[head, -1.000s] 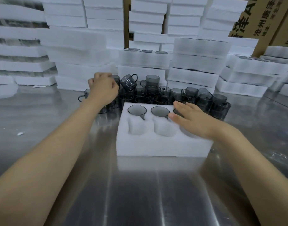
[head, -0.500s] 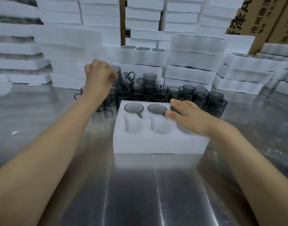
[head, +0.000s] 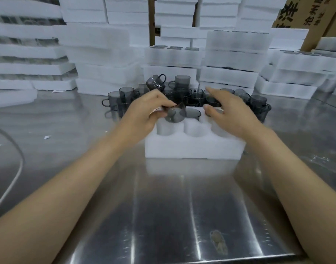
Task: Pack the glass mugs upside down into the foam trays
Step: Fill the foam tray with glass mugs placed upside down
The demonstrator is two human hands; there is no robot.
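Stacked white foam blocks (head: 98, 54) back the steel table (head: 163, 206). Your left hand (head: 142, 115) pinches a smoky grey glass mug (head: 174, 114) over the white foam tray (head: 191, 149), far left; your right hand (head: 231, 113) is spread above its right end.

1. A white foam tray (head: 193, 149) is lying in the middle of the worktop (head: 163, 206), one long side facing the near edge.
2. A smoky grey glass mug (head: 175, 114) is tilting over its far-left pocket.
3. Loose mugs (head: 258, 101) are crowding just behind it.

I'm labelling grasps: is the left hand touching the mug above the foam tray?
Touching. The head view shows the left hand pinching the glass mug, thumb and fingers on its wall, above the foam tray.
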